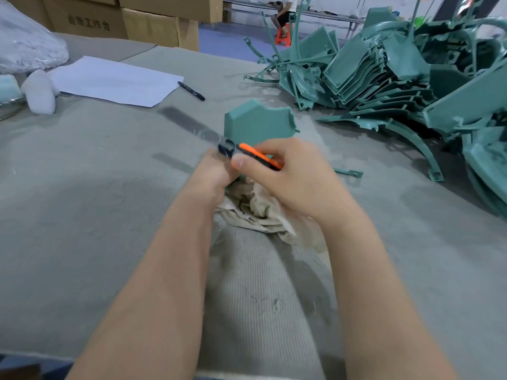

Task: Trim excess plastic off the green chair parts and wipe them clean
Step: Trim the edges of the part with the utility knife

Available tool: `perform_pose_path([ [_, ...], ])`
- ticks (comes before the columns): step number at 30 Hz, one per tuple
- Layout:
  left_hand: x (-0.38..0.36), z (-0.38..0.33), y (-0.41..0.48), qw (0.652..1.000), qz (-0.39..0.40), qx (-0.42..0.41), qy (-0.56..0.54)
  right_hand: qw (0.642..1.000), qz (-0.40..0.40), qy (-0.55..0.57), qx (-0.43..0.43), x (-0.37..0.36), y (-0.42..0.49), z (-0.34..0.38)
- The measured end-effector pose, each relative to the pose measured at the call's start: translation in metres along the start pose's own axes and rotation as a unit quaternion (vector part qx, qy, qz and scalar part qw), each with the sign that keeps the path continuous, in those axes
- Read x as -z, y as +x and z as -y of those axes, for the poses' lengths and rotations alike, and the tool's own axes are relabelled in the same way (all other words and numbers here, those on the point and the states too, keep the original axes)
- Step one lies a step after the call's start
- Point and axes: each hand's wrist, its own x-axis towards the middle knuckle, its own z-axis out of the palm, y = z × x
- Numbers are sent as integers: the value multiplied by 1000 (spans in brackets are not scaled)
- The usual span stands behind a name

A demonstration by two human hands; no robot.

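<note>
Right hand (290, 174): curled round the orange and black utility knife (260, 156), thumb lying along the handle, just in front of the green part (258, 123).
Left hand (215, 171): fingers curled away from the camera at the lower left edge of the green part and holding it there (the fingertips themselves are hidden), touching the knife's black head.
Utility knife: the blade (189, 124) reaches up and to the left of the green part, blurred.
Green part: a flat, angular panel standing nearly upright behind both hands, its lower edge hidden by them.
Cloth (258, 209): a crumpled beige rag under the hands, on the near side of the green part.
Surface (82, 187): grey felt-like covering carrying the green part and everything around it.
Offcut (349, 173): a small green strip lying to the right of the green part, apart from it.
Pile (384, 78): many more green chair parts heaped to the right of and beyond the green part.
Paper (115, 80) and pen (191, 91): to the left of and beyond the green part, the pen just off the sheet's corner.
Cardboard boxes (153, 26): stacked far beyond the green part, to the left.
</note>
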Motion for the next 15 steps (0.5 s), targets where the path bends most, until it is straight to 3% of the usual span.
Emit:
perform_pose_path([
  [3, -3, -3, 2, 1000, -10, 17, 3, 988, -67, 136, -3, 6, 1, 1],
  [7, -8, -5, 2, 999, -31, 13, -14, 975, -157, 149, -44, 9, 3, -4],
  [10, -11, -11, -1, 992, -90, -77, 47, 962, -201, 170, -70, 9, 4, -5],
  [15, -22, -15, -14, 933, -190, -213, 217, 928, -197, 303, -95, 5, 6, 0],
])
